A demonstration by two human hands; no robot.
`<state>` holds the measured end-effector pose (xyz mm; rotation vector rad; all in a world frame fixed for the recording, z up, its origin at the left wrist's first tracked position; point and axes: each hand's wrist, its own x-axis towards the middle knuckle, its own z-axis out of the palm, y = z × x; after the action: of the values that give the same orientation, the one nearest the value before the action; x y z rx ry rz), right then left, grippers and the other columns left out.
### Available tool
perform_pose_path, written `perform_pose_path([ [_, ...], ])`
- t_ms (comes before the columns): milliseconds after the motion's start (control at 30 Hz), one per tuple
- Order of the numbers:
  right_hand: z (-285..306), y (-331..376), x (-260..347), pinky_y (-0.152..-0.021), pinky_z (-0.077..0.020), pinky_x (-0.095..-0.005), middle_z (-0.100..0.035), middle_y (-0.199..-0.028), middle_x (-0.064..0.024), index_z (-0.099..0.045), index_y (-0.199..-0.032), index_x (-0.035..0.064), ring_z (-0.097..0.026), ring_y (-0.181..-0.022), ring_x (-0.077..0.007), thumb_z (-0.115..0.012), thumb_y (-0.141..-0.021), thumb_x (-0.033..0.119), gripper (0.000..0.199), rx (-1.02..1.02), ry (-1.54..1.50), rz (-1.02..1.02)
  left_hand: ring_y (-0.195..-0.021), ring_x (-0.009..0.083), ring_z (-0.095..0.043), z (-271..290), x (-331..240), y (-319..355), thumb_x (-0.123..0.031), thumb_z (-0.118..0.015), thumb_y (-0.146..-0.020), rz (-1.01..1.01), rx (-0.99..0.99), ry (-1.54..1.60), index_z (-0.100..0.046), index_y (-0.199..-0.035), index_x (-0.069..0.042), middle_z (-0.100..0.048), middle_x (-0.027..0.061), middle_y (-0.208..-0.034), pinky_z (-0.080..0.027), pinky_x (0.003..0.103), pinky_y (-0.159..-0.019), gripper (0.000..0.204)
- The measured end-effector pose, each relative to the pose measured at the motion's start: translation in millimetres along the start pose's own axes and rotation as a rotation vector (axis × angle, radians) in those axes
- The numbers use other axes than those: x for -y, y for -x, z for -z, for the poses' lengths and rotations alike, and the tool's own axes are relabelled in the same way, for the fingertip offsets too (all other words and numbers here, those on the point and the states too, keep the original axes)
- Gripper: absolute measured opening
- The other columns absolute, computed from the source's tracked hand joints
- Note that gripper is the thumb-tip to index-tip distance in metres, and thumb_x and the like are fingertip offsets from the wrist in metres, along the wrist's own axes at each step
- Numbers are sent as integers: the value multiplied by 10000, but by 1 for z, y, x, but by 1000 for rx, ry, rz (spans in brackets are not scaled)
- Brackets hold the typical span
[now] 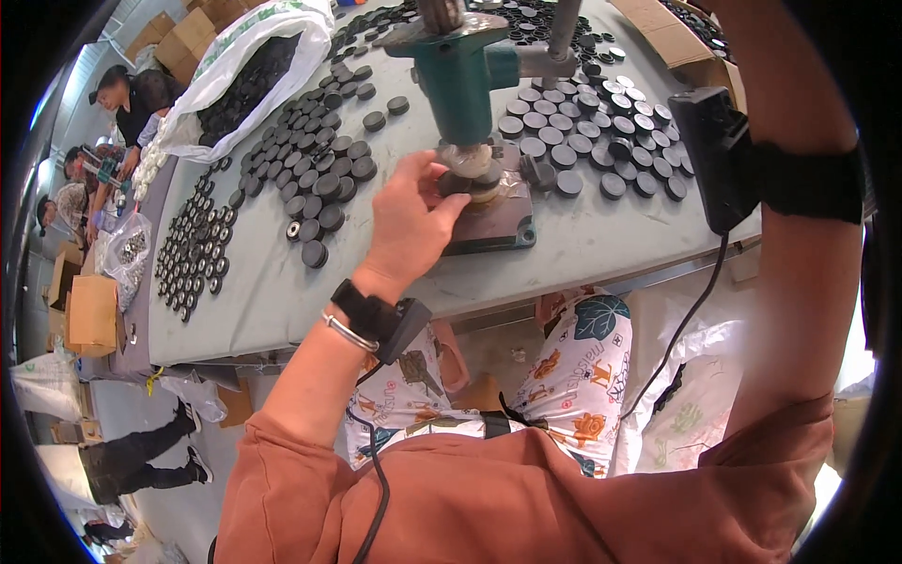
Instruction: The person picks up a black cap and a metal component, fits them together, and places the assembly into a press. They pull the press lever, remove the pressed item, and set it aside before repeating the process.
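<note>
My left hand (413, 214) pinches a round black cap (455, 184) between thumb and fingers, at the base of a green hand press (457, 85). The press's pale, clear-wrapped ram tip (467, 160) comes down right over the cap; I cannot tell whether they touch. Beneath lies a tan round seat on the dark metal base plate (489, 229). Another black cap (539, 173) stands by the right side of the base. My right arm is raised along the right side, and its hand is out of the picture past the top edge.
Black caps (319, 183) lie loose left of the press, and more grey-black caps (592, 132) to its right. Small metal-centred rings (195, 246) sit at the table's left. A white sack (244, 85) of black parts and a cardboard box (672, 38) flank the back. Several people are at left.
</note>
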<state>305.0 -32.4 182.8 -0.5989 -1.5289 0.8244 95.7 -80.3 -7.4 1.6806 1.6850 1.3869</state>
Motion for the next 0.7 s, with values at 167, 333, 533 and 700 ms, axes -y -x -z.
perform_pose_path([
  [167,-1,6,0,-371,-239,-190,-619,-797,-92,-550,-869,27,-298,-363,-59,-446,-939,249,255,4,13,-13,-745,123,-574,-10,-3,-8,-55,-737,-720,-92,-1,-86,-516,-1139,-3,-603,51,-849,-493,256,-700,477],
  [333,4,16,6,-376,-231,-188,-625,-826,-102,-546,-876,26,-284,-362,-58,-436,-941,248,256,-10,38,-12,-724,154,-583,-15,-3,-11,-129,-767,-698,-122,-44,-158,-515,-1151,-9,-611,63,-834,-494,278,-676,532],
  [533,3,31,5,-382,-222,-186,-633,-861,-113,-540,-884,24,-267,-362,-56,-425,-945,247,259,-20,32,-24,-765,163,-600,-10,4,-9,-132,-774,-690,-53,-28,-91,-461,-1244,13,-637,88,-887,-495,282,-707,652],
  [700,-3,73,35,-374,-208,-173,-631,-899,-154,-508,-908,39,-279,-365,-53,-419,-932,165,156,124,903,94,-778,165,-599,-14,-7,-11,-144,-797,-667,-34,-31,-57,-416,-1274,41,-638,93,-890,-493,280,-722,740],
])
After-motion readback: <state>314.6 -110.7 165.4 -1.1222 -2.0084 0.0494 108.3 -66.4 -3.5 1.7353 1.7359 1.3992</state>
